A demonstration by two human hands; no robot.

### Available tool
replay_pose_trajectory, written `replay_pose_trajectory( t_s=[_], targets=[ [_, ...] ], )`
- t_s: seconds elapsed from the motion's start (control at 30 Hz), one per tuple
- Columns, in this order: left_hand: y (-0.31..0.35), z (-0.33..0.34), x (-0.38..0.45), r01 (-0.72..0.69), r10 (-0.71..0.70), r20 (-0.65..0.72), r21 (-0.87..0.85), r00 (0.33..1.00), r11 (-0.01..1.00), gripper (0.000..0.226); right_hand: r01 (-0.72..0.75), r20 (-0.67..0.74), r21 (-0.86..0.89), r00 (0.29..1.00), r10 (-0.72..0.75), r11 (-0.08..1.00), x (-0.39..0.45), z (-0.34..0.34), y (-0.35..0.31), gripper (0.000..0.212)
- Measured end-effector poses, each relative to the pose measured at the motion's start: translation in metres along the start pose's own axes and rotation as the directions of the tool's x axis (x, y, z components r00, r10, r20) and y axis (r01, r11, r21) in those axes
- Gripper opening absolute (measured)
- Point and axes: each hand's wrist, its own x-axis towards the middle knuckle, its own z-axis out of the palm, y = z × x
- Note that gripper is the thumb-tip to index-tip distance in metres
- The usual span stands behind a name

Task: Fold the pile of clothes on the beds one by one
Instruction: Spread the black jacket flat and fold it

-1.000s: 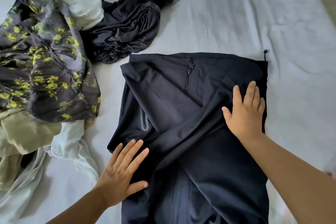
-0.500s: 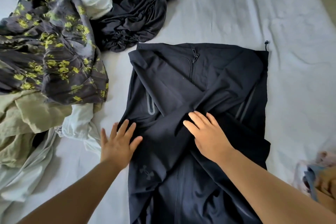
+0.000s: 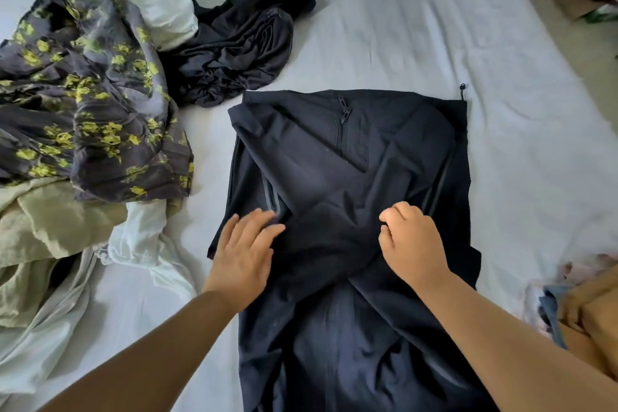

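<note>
A dark navy jacket [image 3: 351, 177] lies flat on the bed [image 3: 418, 27], partly folded, with both sleeves crossed over its middle. Its zip pocket [image 3: 344, 114] sits near the jacket's far edge, and a cord toggle [image 3: 462, 90] pokes out at the jacket's far right corner.

The left hand [image 3: 242, 251] rests on the jacket's left side, palm down, its fingers straight and slightly spread, the tips touching the fabric beside a grey zip strip [image 3: 271, 197]. The right hand [image 3: 411, 244] rests on the jacket's middle right, on the crossed sleeve; its fingers [image 3: 393, 214] are curled in toward the palm. Whether they pinch a fold of the cloth or only press on it, I cannot tell.

Left of the jacket lies the unfolded pile. A dark floral garment [image 3: 83, 104] with yellow-green print is heaped well to the jacket's left. A black garment [image 3: 234, 47] is bunched just beyond the jacket's far left corner, close to it but apart. A white piece [image 3: 164, 7] lies beyond the jacket, between the floral garment and the black one. A beige garment [image 3: 43, 234] and a sheer white garment [image 3: 140, 244] lie to the jacket's left, nearer the person; the white one is just beside the jacket's left edge.

At the jacket's right, near the frame's lower edge, some tan and blue cloth [image 3: 575, 311] shows
</note>
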Motion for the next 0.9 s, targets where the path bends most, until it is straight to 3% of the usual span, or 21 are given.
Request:
replay_pose_trajectory(
  t_s=[0.03,0.1,0.17,0.2,0.3,0.4,0.57,0.7,0.8,0.9],
  targets=[
    [0.003,0.000,0.002,-0.083,0.081,0.151,0.008,0.985,0.997,0.041,-0.041,0.016,-0.043,0.999,0.041,0.998,0.005,-0.001,0.004,0.017],
    [0.006,0.007,0.004,-0.115,0.075,0.476,0.056,0.876,0.992,0.059,-0.118,0.122,-0.122,0.984,0.132,0.986,0.015,0.000,0.016,0.038],
    [0.003,0.021,0.004,-0.099,0.010,0.625,0.108,0.781,0.989,0.075,-0.148,0.203,-0.153,0.963,0.178,0.977,0.023,0.000,0.030,0.054],
    [0.003,0.025,0.006,-0.070,-0.007,0.631,0.097,0.776,0.993,0.077,-0.157,0.207,-0.146,0.961,0.185,0.977,0.028,0.000,0.036,0.056],
    [0.002,0.022,0.018,0.052,-0.024,0.532,-0.038,0.846,0.998,0.081,-0.237,0.099,-0.072,0.965,0.243,0.969,0.051,-0.008,0.053,0.049],
    [-0.005,0.016,0.028,0.075,-0.006,0.422,-0.148,0.906,0.986,0.093,-0.324,-0.001,-0.014,0.946,0.324,0.946,0.084,-0.014,0.071,0.046],
    [-0.015,0.011,0.051,0.047,0.008,0.300,-0.174,0.954,0.984,0.081,-0.309,0.049,-0.026,0.949,0.310,0.951,0.136,-0.018,0.094,0.049],
    [0.008,0.017,0.089,0.000,0.029,0.182,-0.157,0.983,0.988,0.064,-0.292,0.048,0.079,0.956,0.289,0.953,0.165,-0.020,0.107,0.055],
    [0.040,0.034,0.123,0.092,-0.027,0.250,-0.252,0.968,0.963,0.038,-0.273,-0.025,0.172,0.959,0.281,0.947,0.185,-0.023,0.112,0.049],
    [0.067,0.058,0.149,0.321,-0.213,0.428,-0.200,0.878,0.926,0.039,-0.296,-0.057,0.251,0.946,0.319,0.922,0.198,-0.025,0.112,0.033]
  ],
)
